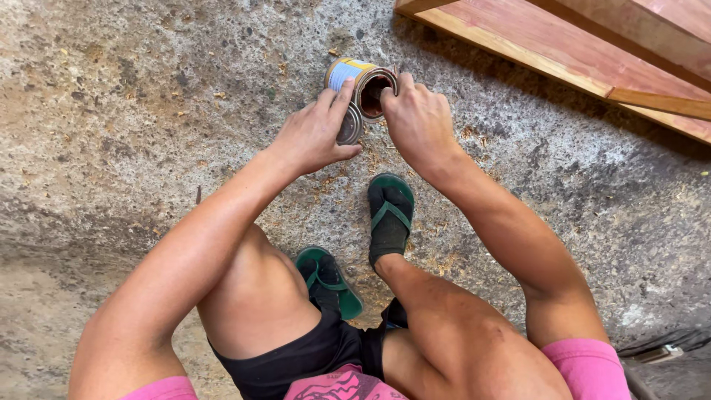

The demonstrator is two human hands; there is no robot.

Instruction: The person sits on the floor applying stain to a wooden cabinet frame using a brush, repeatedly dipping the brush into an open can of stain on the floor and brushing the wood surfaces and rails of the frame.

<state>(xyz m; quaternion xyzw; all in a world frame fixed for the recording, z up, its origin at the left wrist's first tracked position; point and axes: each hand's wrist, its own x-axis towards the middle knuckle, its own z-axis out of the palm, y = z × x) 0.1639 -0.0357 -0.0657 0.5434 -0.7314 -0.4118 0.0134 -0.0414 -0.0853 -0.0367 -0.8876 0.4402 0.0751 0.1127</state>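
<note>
As the person squats over the concrete, both hands close on one small tin
Right hand: the right hand (420, 118) is curled shut at the mouth of the tin (361, 83), fingertips at the far rim; something thin seems pinched there, too hidden to name
Left hand: the left hand (315, 133) has its fingers stretched along the tin's near side and its thumb under a round metal lid (349, 124), which it grips against the tin's base
Tin: a small can with a blue, yellow and white label, tilted on the concrete floor (133, 148), open mouth turned toward the right hand, dark reddish contents inside
Key relation: the tin sits between the two hands, just ahead of the fingers and away from the body; its long axis runs from the left hand's fingers to the right hand's knuckles; both hands touch it, the right one at the opening
Lid: just beside the tin on its near side, touching the left hand's thumb and fingers
Feet: green sandals (389, 216), worn over dark socks, planted just behind the hands
Floor: rough grey concrete, stained, strewn with sawdust and wood chips
Room: reddish wooden boards (578, 44) lie across the floor's far right corner, well apart from the tin; a dark object shows at the near right edge
</note>
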